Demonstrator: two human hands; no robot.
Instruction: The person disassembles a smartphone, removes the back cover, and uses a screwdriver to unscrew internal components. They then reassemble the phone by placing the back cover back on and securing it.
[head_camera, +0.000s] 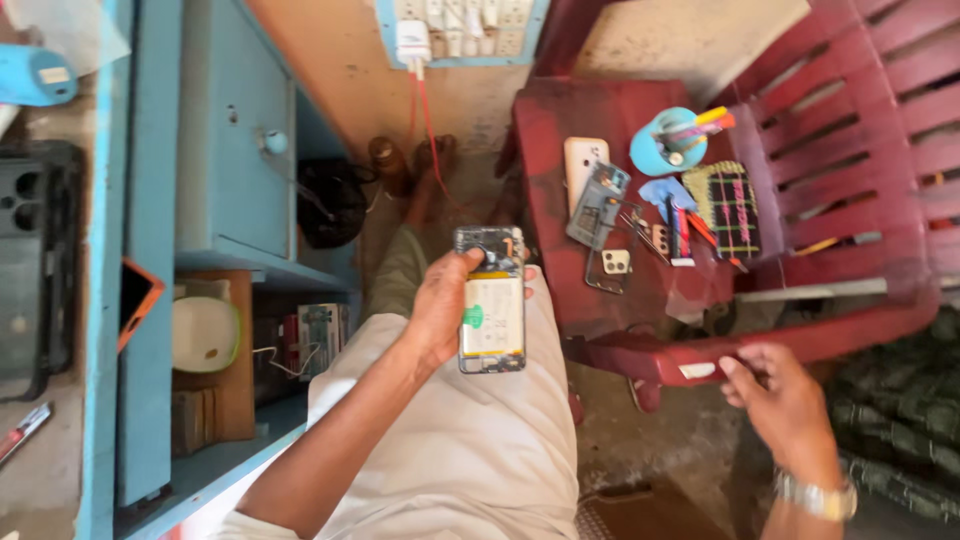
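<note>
Overhead, the left hand (440, 310) gripped an opened phone (492, 300), back cover off and battery exposed, above the person's lap. Nearby, the right hand (780, 395) pinched something too small to identify beside a red chair (600, 190) strewn with phone parts (600, 205) and tools (680, 225).

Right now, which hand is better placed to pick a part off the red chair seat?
The right hand. It hovers empty at the front edge of the red chair, close to the loose phone parts. The left hand is occupied, its fingers wrapped around the opened phone.
</note>
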